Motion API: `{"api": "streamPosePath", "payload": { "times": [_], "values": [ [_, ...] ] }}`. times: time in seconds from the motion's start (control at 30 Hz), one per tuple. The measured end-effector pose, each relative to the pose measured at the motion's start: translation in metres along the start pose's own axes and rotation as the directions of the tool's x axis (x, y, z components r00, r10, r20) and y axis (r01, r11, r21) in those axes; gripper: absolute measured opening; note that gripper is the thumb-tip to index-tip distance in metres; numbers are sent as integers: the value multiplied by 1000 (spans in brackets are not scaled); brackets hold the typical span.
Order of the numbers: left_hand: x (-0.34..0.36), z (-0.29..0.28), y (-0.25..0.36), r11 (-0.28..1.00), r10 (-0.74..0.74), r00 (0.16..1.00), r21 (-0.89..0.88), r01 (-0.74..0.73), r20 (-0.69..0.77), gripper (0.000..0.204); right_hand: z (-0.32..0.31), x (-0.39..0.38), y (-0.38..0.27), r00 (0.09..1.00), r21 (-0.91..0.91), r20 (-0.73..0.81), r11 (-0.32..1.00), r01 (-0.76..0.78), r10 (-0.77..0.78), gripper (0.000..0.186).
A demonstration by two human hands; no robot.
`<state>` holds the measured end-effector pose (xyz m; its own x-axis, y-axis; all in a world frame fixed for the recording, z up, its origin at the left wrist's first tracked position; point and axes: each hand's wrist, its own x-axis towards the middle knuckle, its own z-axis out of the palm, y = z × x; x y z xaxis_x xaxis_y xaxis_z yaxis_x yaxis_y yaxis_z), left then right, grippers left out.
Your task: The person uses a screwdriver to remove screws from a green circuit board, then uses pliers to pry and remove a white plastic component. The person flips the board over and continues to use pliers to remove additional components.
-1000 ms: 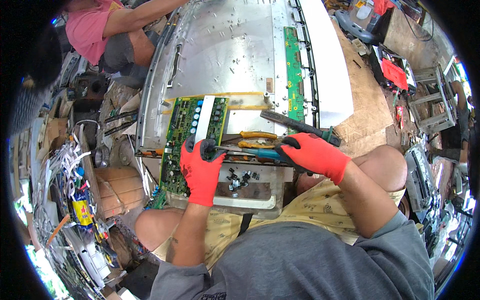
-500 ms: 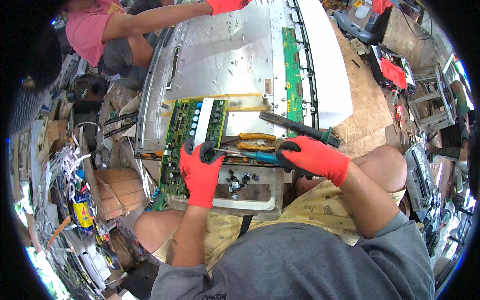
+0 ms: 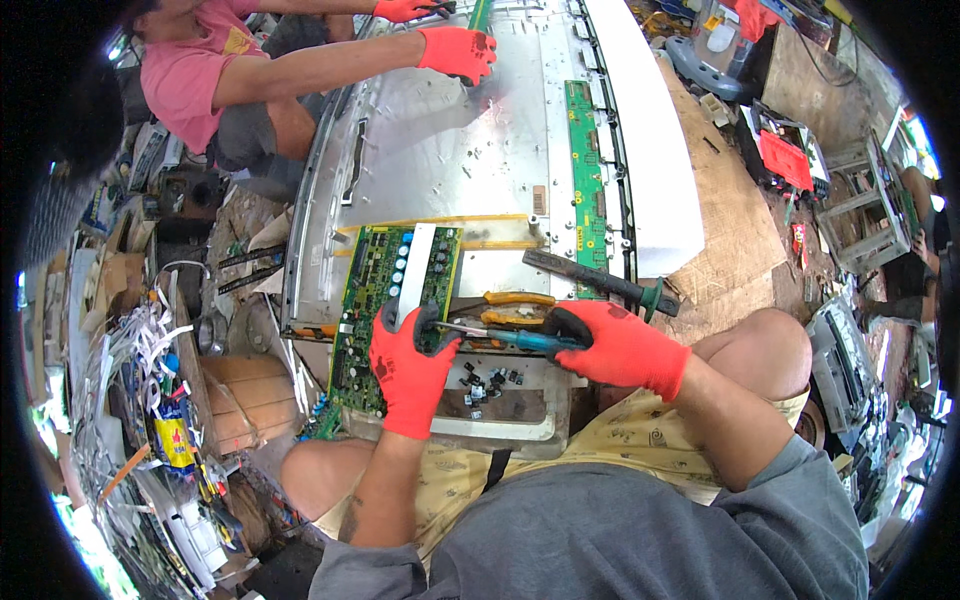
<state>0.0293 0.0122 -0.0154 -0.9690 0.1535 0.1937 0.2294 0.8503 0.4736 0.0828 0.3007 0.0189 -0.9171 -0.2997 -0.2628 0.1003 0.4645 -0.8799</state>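
Both my hands wear red gloves with dark fingertips. My left hand [image 3: 408, 375] is closed over the near part of a green circuit board [image 3: 372, 270], at the end of the pale metal strip [image 3: 416, 265] along it. Parts of the board lie hidden under that glove. In my right hand [image 3: 620, 345] is a screwdriver [image 3: 525, 338] with a blue handle, held level, its shaft pointing left to my left fingers. Its tip is hard to make out there. Just beyond the screwdriver lie yellow-handled pliers [image 3: 515, 298].
A large metal panel [image 3: 450, 160] stretches away, bearing a long green board [image 3: 587, 180]. A dark bar tool [image 3: 590, 280] lies across its near right. Small loose components [image 3: 485, 385] sit before me. At far left, a co-worker's red-gloved hand [image 3: 460, 52] reaches over the panel.
The panel, board and tools sit slightly lower in the picture. The co-worker's hands have come further into sight, with a green strip by them. My grips look the same.
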Motion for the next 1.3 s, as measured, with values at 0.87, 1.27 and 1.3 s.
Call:
{"api": "streamPosePath", "payload": {
  "times": [0.87, 1.27, 1.3],
  "values": [
    [1, 0, -3, 998, 29, 999, -49, -28, 24, 73, 9, -4, 8, 986, -80, -162, 996, 37, -49, 44],
    [2, -6, -6, 992, 71, 996, -108, -65, 54, 69, 15, 11, -11, 988, -309, -154, 949, -59, 11, 40],
    [2, -7, -6, 990, 78, 995, -119, -69, 70, 67, 14, 10, -11, 989, -313, -144, 950, -13, -34, 41]
  ]
}}
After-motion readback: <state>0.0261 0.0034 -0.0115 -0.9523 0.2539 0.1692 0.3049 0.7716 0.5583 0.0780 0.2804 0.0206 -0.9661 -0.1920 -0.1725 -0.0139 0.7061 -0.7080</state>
